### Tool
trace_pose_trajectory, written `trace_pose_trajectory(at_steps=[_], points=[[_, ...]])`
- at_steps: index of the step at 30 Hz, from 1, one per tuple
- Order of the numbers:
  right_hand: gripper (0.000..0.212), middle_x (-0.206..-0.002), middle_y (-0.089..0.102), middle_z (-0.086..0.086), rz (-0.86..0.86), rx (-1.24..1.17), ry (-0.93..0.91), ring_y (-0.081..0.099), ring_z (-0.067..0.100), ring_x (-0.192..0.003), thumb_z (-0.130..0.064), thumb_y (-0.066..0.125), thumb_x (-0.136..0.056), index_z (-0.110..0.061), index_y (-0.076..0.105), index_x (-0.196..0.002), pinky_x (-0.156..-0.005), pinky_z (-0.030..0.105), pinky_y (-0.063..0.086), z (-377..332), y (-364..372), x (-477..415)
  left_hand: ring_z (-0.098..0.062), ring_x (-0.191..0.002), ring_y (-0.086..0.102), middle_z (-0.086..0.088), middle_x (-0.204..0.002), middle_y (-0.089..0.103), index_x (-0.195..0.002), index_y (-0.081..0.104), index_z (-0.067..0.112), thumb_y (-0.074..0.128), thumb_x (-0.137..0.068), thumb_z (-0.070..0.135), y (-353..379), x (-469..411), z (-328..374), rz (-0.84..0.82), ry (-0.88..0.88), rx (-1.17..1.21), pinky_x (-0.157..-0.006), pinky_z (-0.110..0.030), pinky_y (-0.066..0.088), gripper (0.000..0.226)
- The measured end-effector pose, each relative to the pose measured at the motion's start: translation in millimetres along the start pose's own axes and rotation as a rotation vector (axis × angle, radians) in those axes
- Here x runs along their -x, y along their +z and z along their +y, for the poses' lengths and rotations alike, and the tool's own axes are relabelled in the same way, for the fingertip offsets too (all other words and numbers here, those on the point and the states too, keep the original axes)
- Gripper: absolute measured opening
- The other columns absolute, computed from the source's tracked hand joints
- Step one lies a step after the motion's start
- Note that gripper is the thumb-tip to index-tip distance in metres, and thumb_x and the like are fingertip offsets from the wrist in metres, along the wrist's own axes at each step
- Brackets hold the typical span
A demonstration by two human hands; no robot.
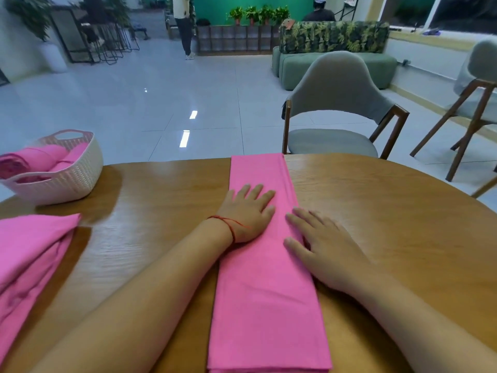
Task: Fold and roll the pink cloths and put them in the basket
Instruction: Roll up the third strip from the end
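Left hand [246, 215] and right hand [326, 250] are lying flat, fingers [265, 196] straight and slightly spread, pressing the folded cloth [269, 297] beneath them on the tabletop [390, 211]. Basket [80, 179] is sitting well left of the fingers.

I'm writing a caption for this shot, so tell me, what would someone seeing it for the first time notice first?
A long, folded bright pink cloth strip runs down the middle of the brown wooden table, the left hand and right hand flat on it. Far left, a white woven plastic basket holds rolled pink cloths; a loose pink cloth lies nearer.
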State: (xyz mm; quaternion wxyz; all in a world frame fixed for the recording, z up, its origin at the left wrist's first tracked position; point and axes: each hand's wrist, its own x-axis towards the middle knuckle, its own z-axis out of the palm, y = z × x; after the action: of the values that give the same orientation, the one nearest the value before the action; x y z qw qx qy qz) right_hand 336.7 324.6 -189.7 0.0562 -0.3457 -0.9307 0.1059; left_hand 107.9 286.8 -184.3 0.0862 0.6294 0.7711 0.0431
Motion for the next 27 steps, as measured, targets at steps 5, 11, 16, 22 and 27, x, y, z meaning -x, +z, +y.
trace_pose_trajectory(at_steps=[5,11,16,22,27], points=[[0.056,-0.147,0.055,-0.014,0.165,-0.167,0.069,0.047,0.015,-0.137,-0.065,0.047,-0.095,-0.034,0.061,-0.140,-0.119,0.042,0.036,6.1,2.5,26.9,-0.016,-0.161,-0.004,0.009,-0.175,0.001,-0.165,0.009,0.041,0.024,-0.107,0.060,13.2,92.1,17.2,0.017,0.025,0.019,-0.128,-0.056,0.001,0.063],[0.021,-0.135,0.062,-0.010,0.210,-0.279,0.183,0.051,0.022,-0.125,-0.051,0.073,-0.089,-0.033,0.066,-0.097,-0.108,0.043,0.042,-15.0,4.5,46.1,-0.010,-0.160,-0.010,0.013,-0.174,-0.006,-0.165,0.004,0.044,0.027,-0.105,0.067,17.9,173.8,38.1,-0.001,0.078,0.018,-0.129,-0.051,-0.005,0.069],[0.025,-0.139,0.064,-0.013,0.243,-0.287,0.198,0.050,0.022,-0.126,-0.044,0.071,-0.091,-0.030,0.064,-0.071,-0.110,0.042,0.042,-15.9,5.4,60.2,-0.005,-0.159,-0.011,0.019,-0.173,-0.004,-0.164,0.006,0.048,0.034,-0.098,0.077,21.1,209.7,45.3,-0.010,0.146,0.037,-0.128,-0.054,-0.007,0.077],[0.015,-0.126,0.066,-0.015,0.262,-0.276,0.154,0.054,0.022,-0.119,-0.042,0.066,-0.092,-0.032,0.062,-0.081,-0.103,0.042,0.045,-18.7,8.6,75.3,0.003,-0.155,0.013,0.033,-0.164,0.026,-0.150,0.036,0.060,0.046,-0.082,0.090,28.0,241.6,43.8,0.109,0.249,0.132,-0.129,-0.046,0.003,0.076],[0.020,-0.124,0.063,-0.019,0.285,-0.396,-0.128,0.054,0.014,-0.121,-0.024,0.071,-0.092,-0.040,0.066,-0.103,-0.107,0.038,0.044,-20.2,6.0,96.1,-0.006,-0.100,0.059,0.019,-0.107,0.067,-0.106,0.079,0.035,0.069,-0.091,0.064,33.1,240.5,43.9,0.463,0.460,0.153,-0.094,-0.034,0.048,0.034]])
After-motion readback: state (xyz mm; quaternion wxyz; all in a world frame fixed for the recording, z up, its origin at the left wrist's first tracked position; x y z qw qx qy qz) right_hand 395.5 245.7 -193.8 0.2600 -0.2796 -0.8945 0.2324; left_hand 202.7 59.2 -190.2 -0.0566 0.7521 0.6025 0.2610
